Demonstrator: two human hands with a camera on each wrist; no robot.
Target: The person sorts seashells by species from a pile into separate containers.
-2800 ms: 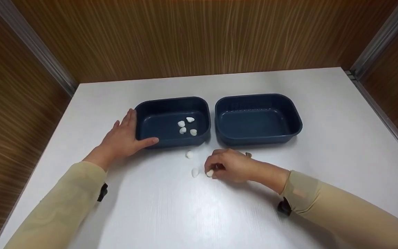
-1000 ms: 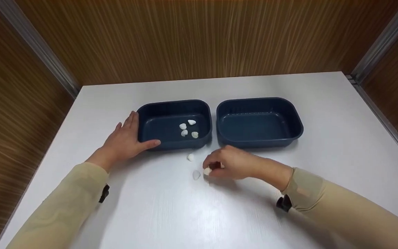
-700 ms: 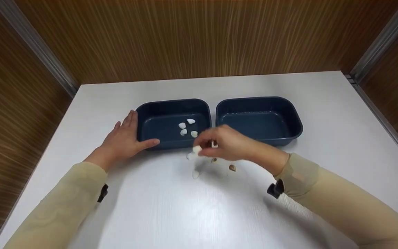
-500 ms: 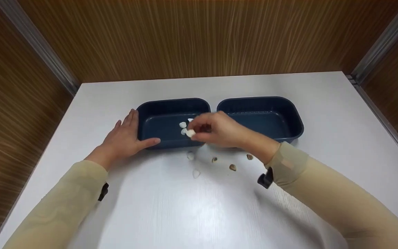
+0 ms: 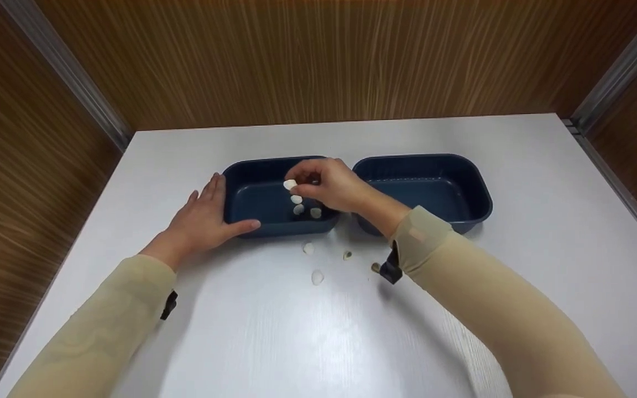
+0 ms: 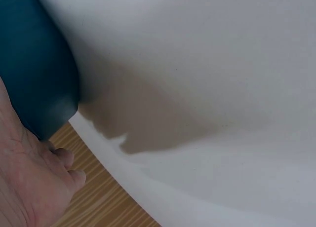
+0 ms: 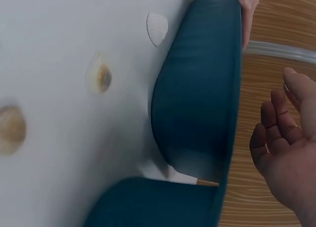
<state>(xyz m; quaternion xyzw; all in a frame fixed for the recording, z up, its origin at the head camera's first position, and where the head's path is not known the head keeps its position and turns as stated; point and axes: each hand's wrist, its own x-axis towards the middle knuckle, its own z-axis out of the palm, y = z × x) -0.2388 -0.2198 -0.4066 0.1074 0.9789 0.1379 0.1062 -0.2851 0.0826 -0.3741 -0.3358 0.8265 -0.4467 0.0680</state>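
Note:
My right hand (image 5: 296, 187) hovers over the left dark blue tray (image 5: 257, 200) and pinches a white shell (image 5: 290, 184) between thumb and fingertips. Three more white shells (image 5: 298, 209) lie on that tray's floor below it. My left hand (image 5: 208, 214) rests flat on the table against the tray's front left corner, thumb along the front wall. The left wrist view shows that palm (image 6: 29, 187) beside the tray corner (image 6: 37, 74). In the right wrist view the tray wall (image 7: 197, 89) stands beside my right hand's fingers (image 7: 276, 148); the held shell is hidden there.
A second blue tray (image 5: 434, 190) with nothing in it stands to the right. On the white table (image 5: 274, 331), in front of the trays, lie two white shells (image 5: 317, 277) and two brown shells (image 5: 346, 255), one partly hidden by my right wrist strap. Wooden walls surround the table.
My right hand picked a white shell off the table and carried it up and left, over the left tray. The left hand stayed against the tray.

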